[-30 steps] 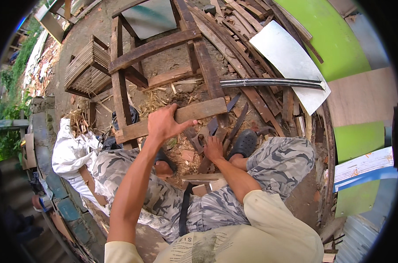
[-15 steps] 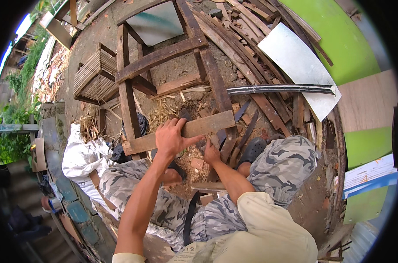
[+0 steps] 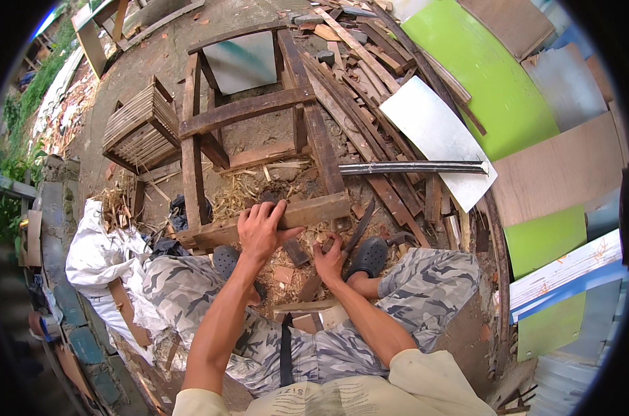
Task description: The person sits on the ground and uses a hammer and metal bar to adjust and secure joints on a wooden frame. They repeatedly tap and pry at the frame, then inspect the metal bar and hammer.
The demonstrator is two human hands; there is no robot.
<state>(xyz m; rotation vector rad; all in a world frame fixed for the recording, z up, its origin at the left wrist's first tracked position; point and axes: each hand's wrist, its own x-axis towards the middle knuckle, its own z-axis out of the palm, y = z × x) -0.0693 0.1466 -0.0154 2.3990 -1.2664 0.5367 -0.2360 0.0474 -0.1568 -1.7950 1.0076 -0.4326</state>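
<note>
A wooden board [image 3: 307, 211] lies across the near ends of a dark wooden frame [image 3: 248, 111], which looks like a piece of furniture under construction. Over this board my left hand [image 3: 261, 232] is closed, its fingers across the far edge and its thumb stretched to the right along the near side. My right hand [image 3: 328, 260] is just to the right and nearer, below the board and apart from it. Its fingers are curled round something brownish, mostly hidden, that I cannot make out. Wood shavings and small offcuts lie beneath both hands, between my feet.
A pile of wood strips [image 3: 377, 139] stretches along the right, with a white sheet [image 3: 439, 135] and a dark metal bar [image 3: 415, 168] on top. Green panels [image 3: 481, 76] lie farther right. To the left are a slatted crate [image 3: 141, 132] and a white sack [image 3: 96, 249].
My right hand has moved down and away from the board's near edge. My left hand stays on the board. The whole view has shifted a little.
</note>
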